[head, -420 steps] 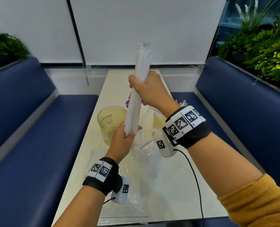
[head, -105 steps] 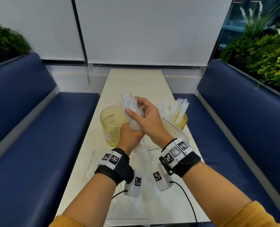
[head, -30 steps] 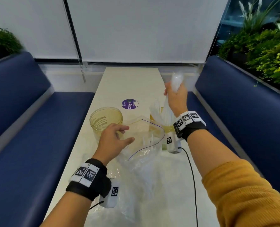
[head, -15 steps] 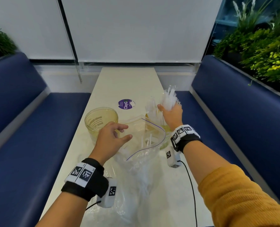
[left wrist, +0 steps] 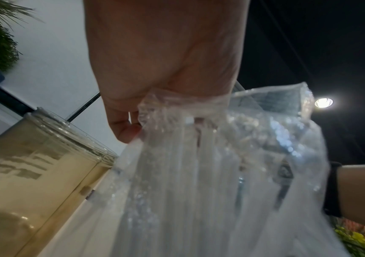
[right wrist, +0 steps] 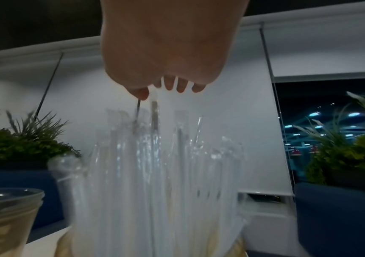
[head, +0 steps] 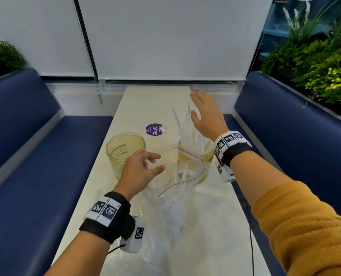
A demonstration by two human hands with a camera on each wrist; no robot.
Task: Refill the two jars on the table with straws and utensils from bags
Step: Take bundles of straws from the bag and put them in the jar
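Observation:
An empty glass jar (head: 125, 150) stands left of centre on the table. To its right, a second jar (head: 206, 157) holds several wrapped white straws (head: 187, 134) standing upright. My right hand (head: 197, 104) hovers just above the straw tops with its fingers spread and holds nothing; the right wrist view shows the straight fingertips (right wrist: 172, 85) over the straws (right wrist: 155, 173). My left hand (head: 157, 162) pinches the rim of a clear zip bag (head: 181, 182), which stands open with a few straws inside. In the left wrist view the fingers (left wrist: 128, 128) grip the bag (left wrist: 221, 173) beside the empty jar (left wrist: 33, 165).
A purple round sticker (head: 154, 130) lies on the table (head: 157, 100) behind the jars. A second flat clear bag (head: 145, 257) lies at the near edge under my left wrist. Blue benches (head: 46, 156) flank the table, with plants (head: 325, 66) behind the right one.
My right hand brought the bundle of straws down into the right jar, let go and opened above them. My left hand kept hold of the bag's rim.

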